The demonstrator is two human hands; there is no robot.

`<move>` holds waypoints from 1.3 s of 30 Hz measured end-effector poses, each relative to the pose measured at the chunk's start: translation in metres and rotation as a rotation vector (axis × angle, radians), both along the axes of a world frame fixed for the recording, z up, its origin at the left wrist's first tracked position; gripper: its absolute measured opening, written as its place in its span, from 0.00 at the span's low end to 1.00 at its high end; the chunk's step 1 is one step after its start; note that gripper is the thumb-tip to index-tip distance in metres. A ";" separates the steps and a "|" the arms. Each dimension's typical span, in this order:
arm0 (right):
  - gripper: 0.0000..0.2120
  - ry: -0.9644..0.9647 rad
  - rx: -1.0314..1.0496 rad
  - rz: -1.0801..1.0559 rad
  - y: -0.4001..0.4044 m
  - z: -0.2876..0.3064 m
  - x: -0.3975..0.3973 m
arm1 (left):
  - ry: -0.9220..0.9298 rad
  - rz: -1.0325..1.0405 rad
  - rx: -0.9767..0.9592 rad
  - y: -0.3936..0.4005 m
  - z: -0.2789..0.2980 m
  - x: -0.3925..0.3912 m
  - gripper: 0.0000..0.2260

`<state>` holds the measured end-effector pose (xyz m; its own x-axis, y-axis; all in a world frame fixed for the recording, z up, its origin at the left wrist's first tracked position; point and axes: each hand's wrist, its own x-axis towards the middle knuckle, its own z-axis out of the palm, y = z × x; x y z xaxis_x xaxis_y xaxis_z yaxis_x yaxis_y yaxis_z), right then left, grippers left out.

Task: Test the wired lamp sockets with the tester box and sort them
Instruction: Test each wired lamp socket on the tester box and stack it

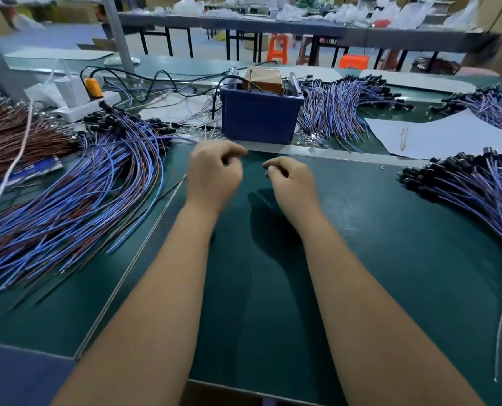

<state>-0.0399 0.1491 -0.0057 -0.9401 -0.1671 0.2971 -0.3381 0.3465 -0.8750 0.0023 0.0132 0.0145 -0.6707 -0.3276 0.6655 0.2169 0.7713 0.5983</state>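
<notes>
Both hands hovered over the green counter (pixel 361 259), just in front of the blue box (pixel 258 118). Left hand (pixel 213 177) had fingers curled in, thumb and forefinger close together near the tips; too blurred to tell if it pinched a thin wire or nothing. Right hand (pixel 292 186) likewise curled loosely, fingertips tucked toward the palm; cannot tell whether anything was held. The hands were near each other but apart.

The blue box stood at the far edge of the work area, w/ a brown block (pixel 264 79) sitting in it and metal clips sticking up at both sides. A black cable ran from it to the left toward a white power strip (pixel 83 106) carrying a yellow plug (pixel 93 87).

Wired sockets lay in piles all round: a big fan of blue & brown leads on the left (pixel 68 200), black socket ends at its far side; a bundle right of the box (pixel 337 109); another at the far right edge (pixel 478 186), sockets pointing inward; one more at back right (pixel 487 104). A brown-wire heap (pixel 12 142) lay far left. A white sheet (pixel 437 136) w/ a pen (pixel 403 139) on it lay right of the box.
</notes>
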 end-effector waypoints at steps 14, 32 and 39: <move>0.06 -0.395 -0.675 0.028 0.021 0.013 -0.005 | -0.562 -0.912 0.715 0.051 -0.007 0.000 0.16; 0.06 -0.231 -0.262 0.341 0.018 0.009 0.006 | -0.152 -0.311 1.101 0.019 -0.006 -0.013 0.05; 0.10 -0.238 -0.487 0.066 0.017 0.009 -0.003 | -0.511 -0.615 0.679 0.028 -0.005 -0.004 0.05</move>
